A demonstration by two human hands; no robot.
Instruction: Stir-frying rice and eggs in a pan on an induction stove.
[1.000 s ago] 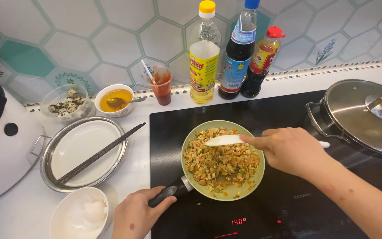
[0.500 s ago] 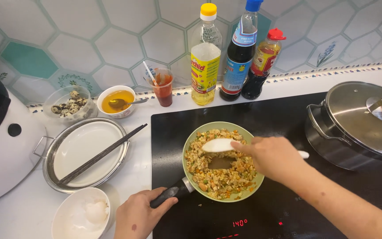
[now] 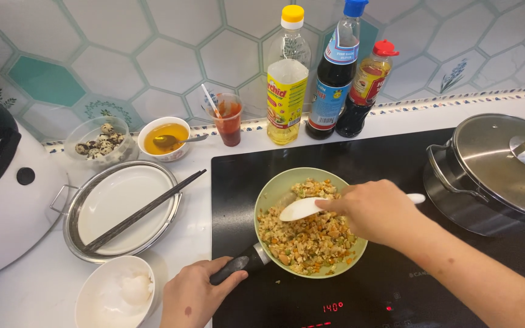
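Observation:
A small pale green frying pan [image 3: 273,193] full of a chopped yellow and orange mixture [image 3: 308,237] sits on a black induction hob [image 3: 396,158]. My left hand [image 3: 195,297] grips the pan's dark handle [image 3: 235,268] at the front. My right hand [image 3: 375,209] holds a white spatula [image 3: 302,208] over the pan, its blade lying on the food near the left side, its handle end sticking out to the right.
A lidded steel pot [image 3: 493,170] stands on the hob's right. Three bottles [image 3: 329,73] line the tiled wall. To the left: a cup of red sauce [image 3: 229,120], bowl of yellow liquid [image 3: 164,138], quail eggs [image 3: 98,141], plate with chopsticks [image 3: 123,206], white bowl [image 3: 113,291], rice cooker [image 3: 1,182].
My right hand has swept the spatula from the far rim of the pan toward the middle and left, over the food. My left hand has stayed on the handle.

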